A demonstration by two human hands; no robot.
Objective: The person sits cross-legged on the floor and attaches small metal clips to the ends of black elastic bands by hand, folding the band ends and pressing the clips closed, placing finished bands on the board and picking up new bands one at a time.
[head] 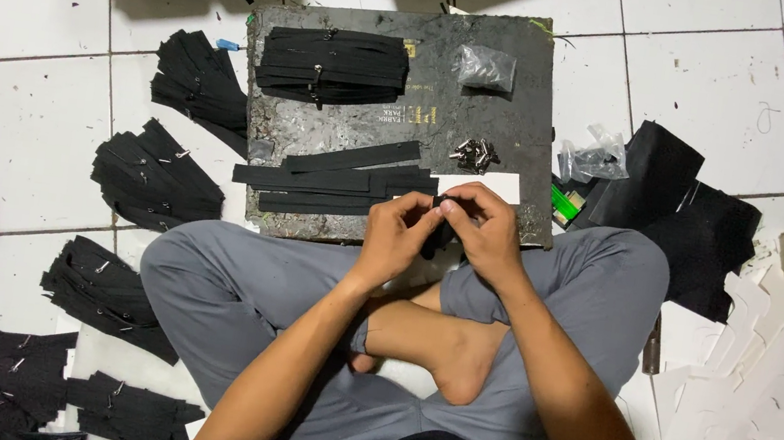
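Both hands, left hand (397,236) and right hand (483,230), are pinching a black strap (439,228) between them, its length running near-to-far, just near the loose straps (337,181).

Strap piles (337,181) ahead — bare board (519,96) right

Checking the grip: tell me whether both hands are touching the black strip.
Touching. The head view shows the left hand and right hand pinching the black strip between their fingertips.

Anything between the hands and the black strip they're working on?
Nothing visible. The left hand and right hand both already pinch the black strip at the near edge of the dark board. The fingers cover most of it.
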